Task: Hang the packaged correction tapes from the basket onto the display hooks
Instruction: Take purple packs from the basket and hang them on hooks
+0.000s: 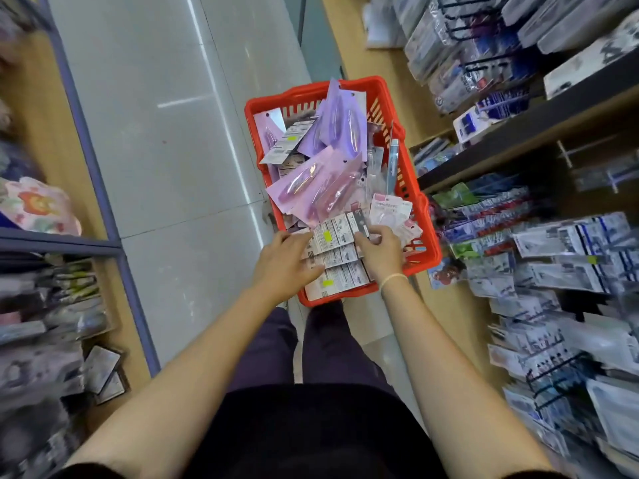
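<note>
Both hands reach into the near end of the red basket (pixel 423 216) on the floor: the left hand (pixel 288 259) lies spread across a fanned stack of correction tape packs (pixel 337 252), the right hand (pixel 378 252) pinching their far edge. Beyond them, loose purple packets (pixel 311 181) overlap the stack, so a lift could drag those along or let the fan slide apart, well short of the display hooks (pixel 553 371) on the right

Shop aisle with a pale grey tiled floor (pixel 166 140), glossy enough that a long streak of overhead light (pixel 221 108) runs down it. On the right there's a wood-toned shelf unit (pixel 518 133) with a dark shelf edge, crammed with hanging packets that are too blurry to read. The left has a blue-framed rack (pixel 90 157) holding what looks like soft patterned goods.
</note>
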Demonstrator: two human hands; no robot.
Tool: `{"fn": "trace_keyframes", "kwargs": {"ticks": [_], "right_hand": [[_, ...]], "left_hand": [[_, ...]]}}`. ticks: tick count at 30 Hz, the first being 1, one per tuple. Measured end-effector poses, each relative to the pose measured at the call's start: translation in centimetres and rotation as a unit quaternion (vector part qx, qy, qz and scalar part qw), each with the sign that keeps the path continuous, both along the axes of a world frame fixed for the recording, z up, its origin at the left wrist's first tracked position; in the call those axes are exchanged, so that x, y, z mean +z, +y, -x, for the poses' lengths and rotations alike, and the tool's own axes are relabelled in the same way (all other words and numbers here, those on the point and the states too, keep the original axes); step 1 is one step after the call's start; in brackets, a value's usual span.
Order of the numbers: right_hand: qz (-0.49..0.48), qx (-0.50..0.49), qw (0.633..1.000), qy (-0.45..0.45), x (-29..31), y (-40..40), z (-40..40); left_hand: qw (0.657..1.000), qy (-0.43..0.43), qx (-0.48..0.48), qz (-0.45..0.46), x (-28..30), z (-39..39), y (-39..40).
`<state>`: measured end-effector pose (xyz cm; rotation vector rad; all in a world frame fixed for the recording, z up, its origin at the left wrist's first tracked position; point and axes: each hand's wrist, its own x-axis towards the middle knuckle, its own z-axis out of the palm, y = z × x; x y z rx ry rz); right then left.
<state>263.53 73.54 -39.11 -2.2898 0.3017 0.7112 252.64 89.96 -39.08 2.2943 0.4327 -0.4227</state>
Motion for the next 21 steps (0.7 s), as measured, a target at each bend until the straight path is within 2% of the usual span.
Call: {"fn": "trace_keyframes", "kwargs": {"ticks": [4, 6, 12, 21], "right_hand": [[-0.076, -0.010, 0.995, 0.059, -1.4, 0.2, 0.5], [-0.098, -0.028, 0.993, 0.061, -1.1, 0.1, 0.8], [-0.150, -0.052, 0.984, 0.080, 1.3, -2.3, 0.4], [-0.288, -0.142, 0.933, 0.163, 4.5, -4.0, 0.6]], "left_hand": [[1.000, 0.007, -0.008, -0.021, -0.8, 0.0, -0.2], [0.999, 0.003, -0.029, -0.042, -1.2, -0.1, -0.5], [0.988, -0.072, -0.116, -0.068, -0.8, -1.3, -2.5], [0.969, -0.125, -0.152, -0.146, -0.5, -3.7, -4.9]]}}
